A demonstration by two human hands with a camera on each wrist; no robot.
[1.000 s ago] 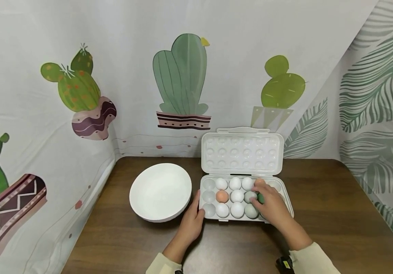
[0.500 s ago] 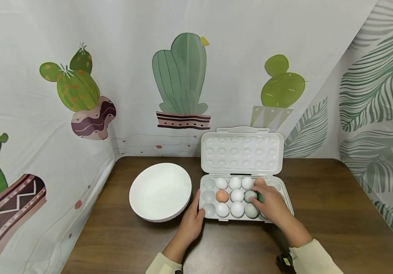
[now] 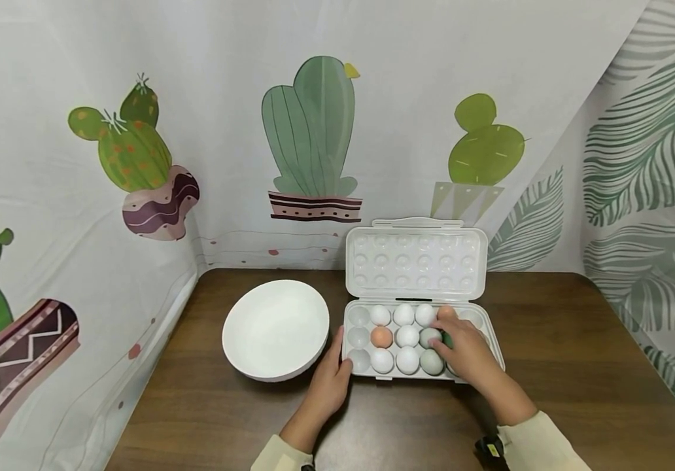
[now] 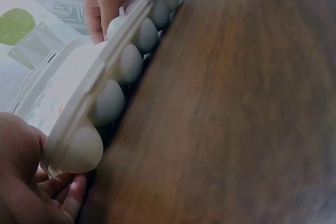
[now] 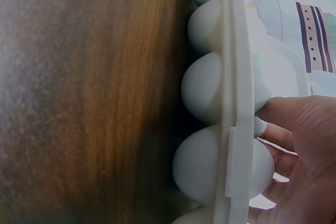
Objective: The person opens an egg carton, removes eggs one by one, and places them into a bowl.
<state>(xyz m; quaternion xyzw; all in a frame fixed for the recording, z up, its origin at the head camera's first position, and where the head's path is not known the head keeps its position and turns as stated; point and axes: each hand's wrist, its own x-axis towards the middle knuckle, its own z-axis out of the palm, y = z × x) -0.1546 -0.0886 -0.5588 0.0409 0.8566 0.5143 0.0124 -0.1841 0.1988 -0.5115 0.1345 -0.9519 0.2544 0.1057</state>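
Note:
A white plastic egg carton [image 3: 360, 316] lies with its lid [image 3: 416, 263] raised, eggs of white, orange and grey-green in its cups. My left hand [image 3: 328, 379] grips the carton's left end, thumb at the rim and, in the left wrist view, fingers [image 4: 74, 195] curled under the end cup. Over the right part, my right hand [image 3: 471, 354] pinches a grey-green egg [image 3: 430, 338] in the middle row with thumb and fingers. A dark green egg [image 3: 447, 340] shows partly beneath that hand. More cups lie hidden under it.
A white bowl [image 3: 276, 330] stands left of the carton, with nothing in it. Both rest on the brown wooden table [image 3: 561, 366]. Behind hangs a white cloth [image 3: 225, 163] printed with cacti and leaves, which the lid stands close to.

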